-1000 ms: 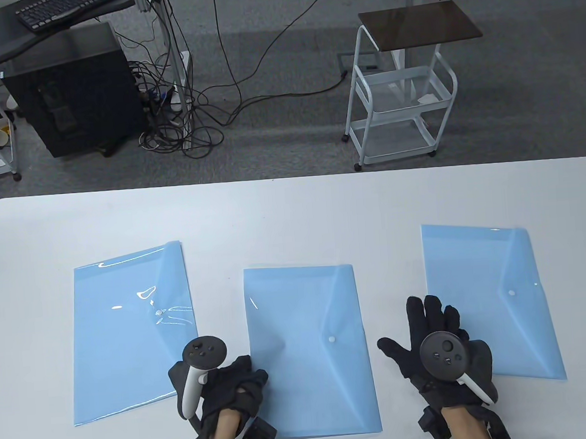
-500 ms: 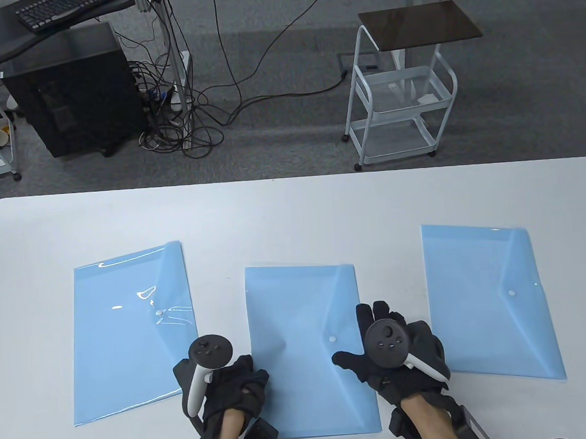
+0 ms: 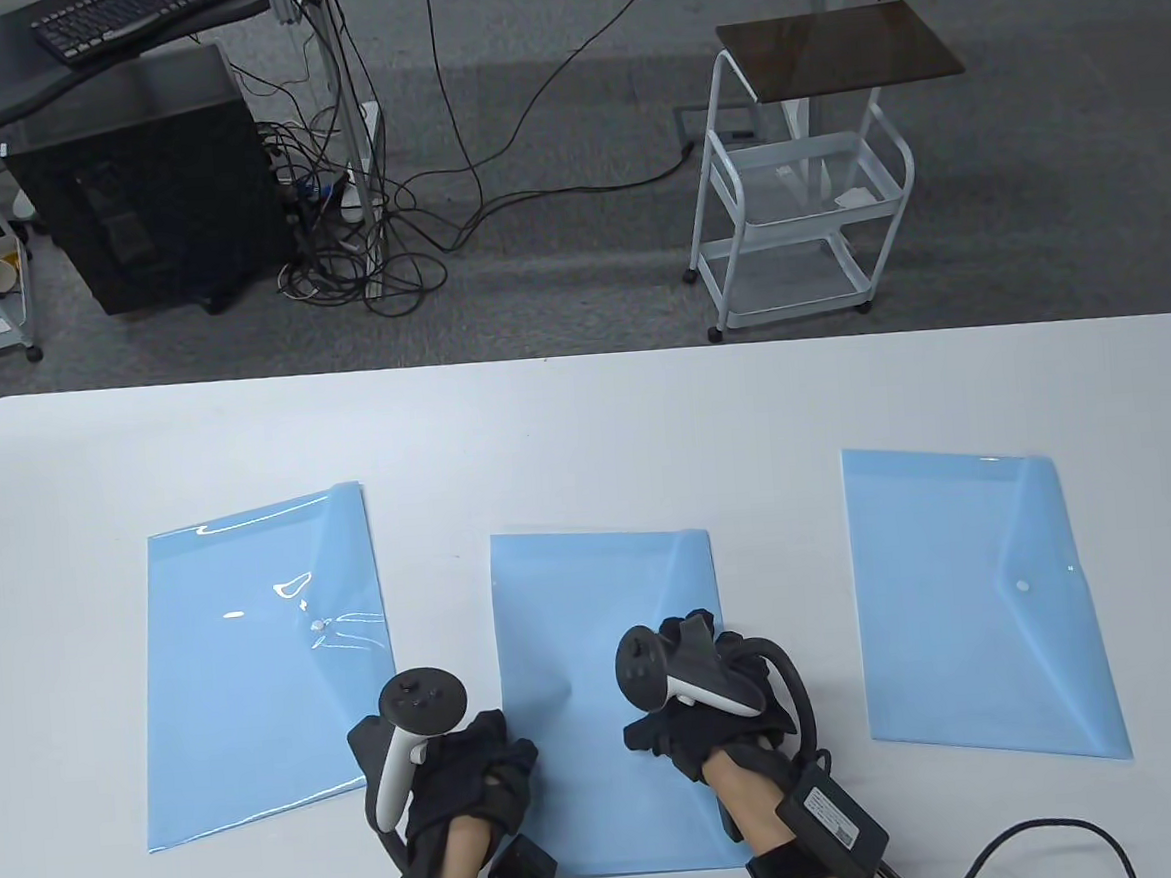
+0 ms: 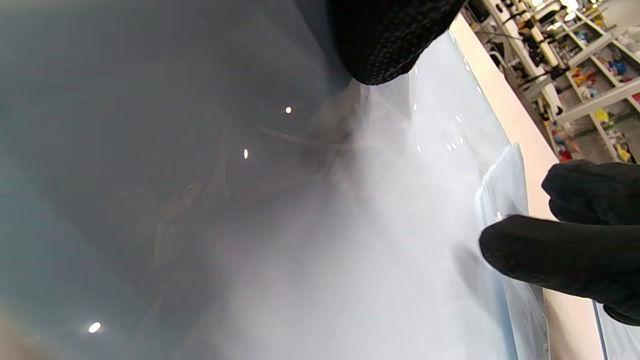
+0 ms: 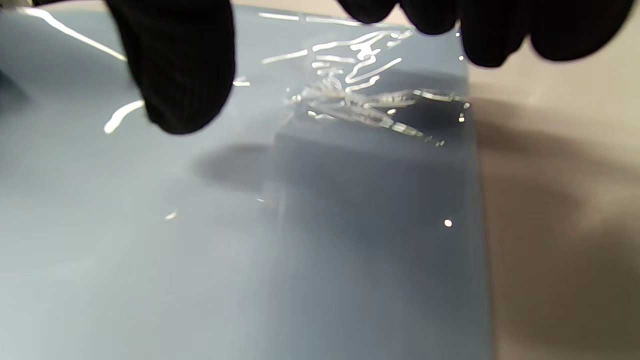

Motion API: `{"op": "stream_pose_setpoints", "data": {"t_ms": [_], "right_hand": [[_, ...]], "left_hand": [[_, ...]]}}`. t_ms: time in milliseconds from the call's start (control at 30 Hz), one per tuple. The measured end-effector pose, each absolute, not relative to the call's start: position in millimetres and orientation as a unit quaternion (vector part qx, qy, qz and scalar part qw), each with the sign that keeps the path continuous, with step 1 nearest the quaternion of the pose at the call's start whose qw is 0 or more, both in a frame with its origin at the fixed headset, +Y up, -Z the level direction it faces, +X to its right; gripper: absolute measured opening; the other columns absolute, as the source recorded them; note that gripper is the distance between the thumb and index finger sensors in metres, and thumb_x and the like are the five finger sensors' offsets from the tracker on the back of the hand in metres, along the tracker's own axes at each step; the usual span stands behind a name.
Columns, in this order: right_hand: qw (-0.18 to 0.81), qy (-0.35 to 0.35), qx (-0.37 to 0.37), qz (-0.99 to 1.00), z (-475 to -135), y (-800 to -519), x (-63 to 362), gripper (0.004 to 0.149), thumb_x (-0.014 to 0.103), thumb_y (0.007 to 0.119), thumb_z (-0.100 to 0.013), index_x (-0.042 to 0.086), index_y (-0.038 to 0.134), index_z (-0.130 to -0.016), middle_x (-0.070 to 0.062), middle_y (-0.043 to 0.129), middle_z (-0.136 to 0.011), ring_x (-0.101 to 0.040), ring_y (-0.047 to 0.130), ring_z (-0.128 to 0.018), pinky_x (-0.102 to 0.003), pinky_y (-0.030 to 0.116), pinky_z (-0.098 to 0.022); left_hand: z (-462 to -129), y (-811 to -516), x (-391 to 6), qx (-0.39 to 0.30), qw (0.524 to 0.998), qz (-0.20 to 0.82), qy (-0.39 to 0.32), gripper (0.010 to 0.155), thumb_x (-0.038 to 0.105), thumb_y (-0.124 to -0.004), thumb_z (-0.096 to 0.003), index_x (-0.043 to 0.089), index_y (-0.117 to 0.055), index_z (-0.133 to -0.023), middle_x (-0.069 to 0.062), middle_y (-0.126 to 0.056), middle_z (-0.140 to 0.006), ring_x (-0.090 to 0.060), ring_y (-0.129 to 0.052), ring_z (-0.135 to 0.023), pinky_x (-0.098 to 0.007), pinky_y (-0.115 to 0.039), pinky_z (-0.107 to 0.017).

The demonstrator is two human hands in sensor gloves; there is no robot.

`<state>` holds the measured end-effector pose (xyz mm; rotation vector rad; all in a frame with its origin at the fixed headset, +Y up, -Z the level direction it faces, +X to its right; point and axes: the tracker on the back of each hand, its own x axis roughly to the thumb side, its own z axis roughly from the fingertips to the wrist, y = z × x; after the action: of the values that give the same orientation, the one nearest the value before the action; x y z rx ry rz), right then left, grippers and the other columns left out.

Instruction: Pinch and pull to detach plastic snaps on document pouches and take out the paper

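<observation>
— So, how many pouches are out?

— Three, all pale blue and translucent, lying flat on the white bench point(image 3: 584, 419): a left pouch point(image 3: 261, 672), a middle pouch point(image 3: 580, 640) and a right pouch point(image 3: 977, 592), each well apart from the next.

— Which way do they run?

— Long axis front to back for all three, the left one turned a little askew. Each has a triangular flap along its right side whose tip points left, toward a small white snap. The snap on the right pouch point(image 3: 1023, 586) shows plainly; the left one sits among glare streaks; the middle one is hidden under the right hand point(image 3: 699, 697).

— And the hands?

— Two, in black gloves, each with a tracker on its back. The right hand is over the flap of the middle pouch. In the right wrist view the thumb point(image 5: 175, 70) hangs apart from the other fingertips point(image 5: 495, 35) just above the glossy plastic, so that grip is still wide, with nothing pinched. The left hand point(image 3: 469, 778) rests at the lower left edge of the middle pouch, its fingers curled under; whether that grip holds the plastic, I cannot tell.

— Any paper visible?

— Not that I can make out through the plastic.
</observation>
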<state>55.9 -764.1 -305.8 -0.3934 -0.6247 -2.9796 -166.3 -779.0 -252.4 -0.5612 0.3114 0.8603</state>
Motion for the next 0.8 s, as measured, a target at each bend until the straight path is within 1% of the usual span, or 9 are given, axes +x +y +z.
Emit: {"op": "stream_pose_setpoints", "data": {"t_ms": [133,267,333,400,433,500,567,667,800], "right_hand": [[0.062,-0.214,-0.131,-0.966,-310,-772,49,0.103,0.055,0.088,-0.047,-0.010,0.040,-0.111,-0.043,0.048,-0.115,-0.066,0.072,-0.089,-0.073,0.070,-0.056],[0.041,-0.241,-0.133,-0.960,-315,-772,47,0.095,0.046,0.088,-0.051,-0.011,0.040,-0.110,-0.043,0.053,-0.112,-0.070,0.072,-0.086,-0.073,0.072,-0.055],[0.044,-0.238,-0.131,-0.961,-317,-772,46,0.090,0.041,0.089,-0.053,-0.011,0.043,-0.110,-0.043,0.056,-0.111,-0.069,0.075,-0.085,-0.073,0.074,-0.054],[0.049,-0.235,-0.128,-0.962,-318,-774,42,0.088,0.039,0.090,-0.053,-0.012,0.044,-0.109,-0.045,0.058,-0.109,-0.070,0.076,-0.082,-0.073,0.075,-0.052],[0.065,-0.230,-0.131,-0.962,-318,-776,38,0.086,0.037,0.089,-0.053,-0.012,0.045,-0.108,-0.045,0.059,-0.108,-0.071,0.077,-0.081,-0.073,0.077,-0.051],[0.091,-0.223,-0.132,-0.962,-317,-780,31,0.079,0.032,0.084,-0.055,-0.013,0.046,-0.108,-0.048,0.060,-0.105,-0.072,0.079,-0.078,-0.073,0.079,-0.049],[0.121,-0.195,-0.124,-0.966,-316,-785,23,0.071,0.023,0.080,-0.053,-0.012,0.049,-0.107,-0.048,0.065,-0.101,-0.072,0.083,-0.074,-0.072,0.081,-0.046],[0.149,-0.169,-0.119,-0.967,-319,-787,20,0.067,0.022,0.081,-0.055,-0.009,0.052,-0.106,-0.044,0.072,-0.098,-0.067,0.090,-0.070,-0.069,0.085,-0.043],[0.144,-0.158,-0.116,-0.970,-324,-788,20,0.065,0.022,0.084,-0.054,-0.007,0.056,-0.106,-0.041,0.078,-0.095,-0.064,0.094,-0.067,-0.066,0.089,-0.041]], "left_hand": [[-253,-779,-166,-0.268,0.860,0.408,0.148,0.047,0.028,-0.077,-0.0552,0.010,-0.067,-0.097,-0.007,-0.097,-0.079,-0.024,-0.112,-0.053,-0.033,-0.100,-0.033],[-253,-778,-166,-0.267,0.864,0.401,0.148,0.046,0.028,-0.077,-0.0551,0.010,-0.067,-0.096,-0.006,-0.097,-0.079,-0.023,-0.113,-0.053,-0.032,-0.100,-0.033],[-253,-778,-166,-0.267,0.864,0.400,0.150,0.046,0.028,-0.078,-0.0550,0.010,-0.067,-0.096,-0.006,-0.097,-0.079,-0.024,-0.113,-0.052,-0.033,-0.100,-0.033],[-254,-778,-166,-0.268,0.865,0.397,0.149,0.046,0.028,-0.078,-0.0550,0.010,-0.068,-0.096,-0.005,-0.097,-0.079,-0.023,-0.113,-0.052,-0.032,-0.100,-0.033],[-254,-778,-165,-0.268,0.865,0.396,0.150,0.046,0.028,-0.078,-0.0550,0.010,-0.068,-0.096,-0.005,-0.097,-0.079,-0.023,-0.113,-0.052,-0.033,-0.100,-0.033],[-254,-778,-165,-0.266,0.868,0.392,0.149,0.046,0.028,-0.078,-0.0550,0.010,-0.068,-0.096,-0.005,-0.097,-0.079,-0.023,-0.113,-0.052,-0.032,-0.100,-0.033],[-254,-778,-164,-0.265,0.869,0.390,0.149,0.046,0.028,-0.078,-0.0550,0.010,-0.068,-0.096,-0.005,-0.097,-0.078,-0.023,-0.113,-0.052,-0.032,-0.100,-0.033],[-253,-778,-164,-0.263,0.872,0.386,0.148,0.046,0.028,-0.077,-0.0550,0.010,-0.068,-0.096,-0.005,-0.097,-0.079,-0.023,-0.113,-0.052,-0.032,-0.100,-0.033],[-253,-776,-161,-0.258,0.880,0.372,0.145,0.046,0.028,-0.077,-0.0546,0.010,-0.068,-0.097,-0.005,-0.097,-0.079,-0.023,-0.113,-0.052,-0.032,-0.100,-0.033]]}}
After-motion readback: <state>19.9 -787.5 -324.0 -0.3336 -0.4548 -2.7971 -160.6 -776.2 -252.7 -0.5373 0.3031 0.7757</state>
